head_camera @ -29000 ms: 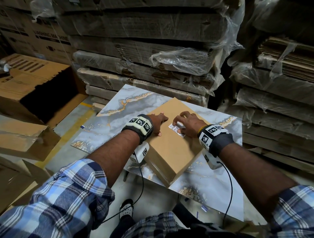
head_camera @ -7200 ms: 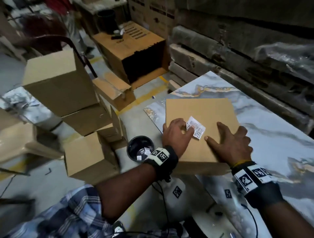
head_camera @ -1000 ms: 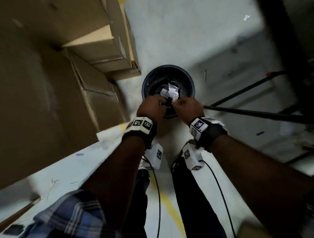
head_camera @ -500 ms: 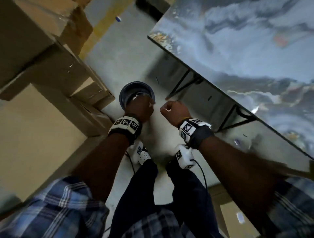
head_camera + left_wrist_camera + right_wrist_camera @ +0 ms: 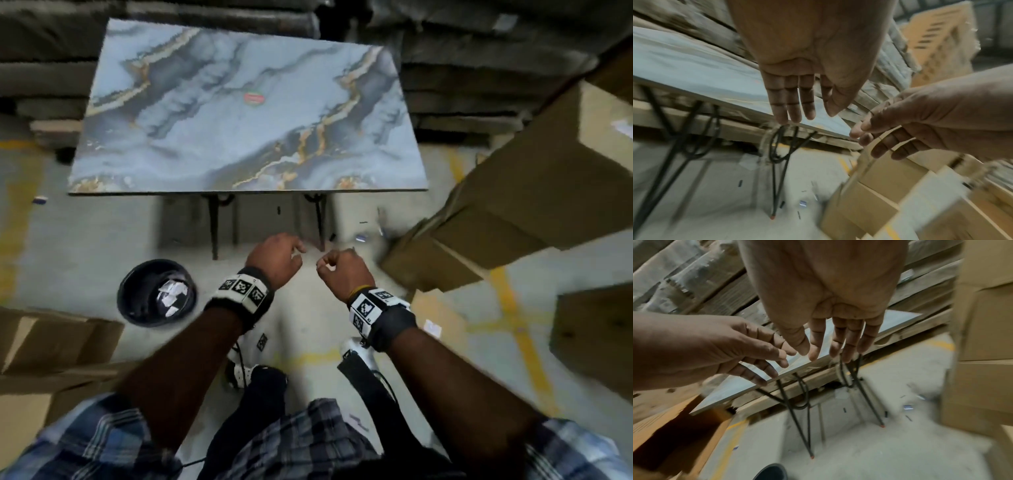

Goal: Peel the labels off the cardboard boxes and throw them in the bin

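Left hand [image 5: 275, 258], right hand [image 5: 344, 274]: fingers relaxed, holding nothing

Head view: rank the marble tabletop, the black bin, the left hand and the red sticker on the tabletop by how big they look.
1. Marble tabletop, by far the largest.
2. Black bin.
3. Left hand, which looks somewhat smaller than the bin, though it is nearer the camera, so true size is unsure.
4. Red sticker, the smallest.
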`<state>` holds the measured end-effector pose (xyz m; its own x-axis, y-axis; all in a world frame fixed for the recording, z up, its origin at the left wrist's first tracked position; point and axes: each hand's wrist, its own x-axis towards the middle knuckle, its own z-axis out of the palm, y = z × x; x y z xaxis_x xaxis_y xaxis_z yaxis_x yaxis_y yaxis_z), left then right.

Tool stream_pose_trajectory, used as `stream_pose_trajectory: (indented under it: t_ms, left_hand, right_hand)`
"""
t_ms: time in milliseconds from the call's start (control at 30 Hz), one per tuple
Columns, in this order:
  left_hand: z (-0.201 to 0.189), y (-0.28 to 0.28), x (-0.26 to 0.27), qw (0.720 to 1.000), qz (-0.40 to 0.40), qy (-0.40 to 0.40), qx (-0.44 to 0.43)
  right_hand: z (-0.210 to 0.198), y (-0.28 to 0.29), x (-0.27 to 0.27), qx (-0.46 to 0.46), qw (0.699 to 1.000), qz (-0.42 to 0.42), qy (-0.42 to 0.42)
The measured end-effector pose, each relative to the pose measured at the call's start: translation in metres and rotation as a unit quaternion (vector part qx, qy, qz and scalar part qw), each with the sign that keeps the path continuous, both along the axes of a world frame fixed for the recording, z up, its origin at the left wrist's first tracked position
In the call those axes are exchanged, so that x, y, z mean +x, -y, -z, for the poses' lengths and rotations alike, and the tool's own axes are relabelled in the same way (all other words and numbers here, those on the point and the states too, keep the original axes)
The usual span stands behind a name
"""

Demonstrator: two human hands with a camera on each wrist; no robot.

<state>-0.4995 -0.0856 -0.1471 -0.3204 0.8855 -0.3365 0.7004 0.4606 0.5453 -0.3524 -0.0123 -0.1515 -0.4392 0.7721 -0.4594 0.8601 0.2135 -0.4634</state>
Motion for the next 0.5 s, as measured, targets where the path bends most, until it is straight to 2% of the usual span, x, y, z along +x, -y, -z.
stream_pose_trajectory:
  t_ms: [267, 500]
  left_hand:
    - [-0.017, -0.045, 0.196, 0.972, 0.232, -0.023, -0.008]
    - [0.008, -0.078, 0.325, 0.93, 0.361, -0.054, -0.034]
  right_hand:
    - [0.001, 0.018, 0.211, 0.002, 0.978, 0.207, 0.012]
    - [0.021, 0.032, 0.331, -0.016, 0.94, 0.341, 0.02]
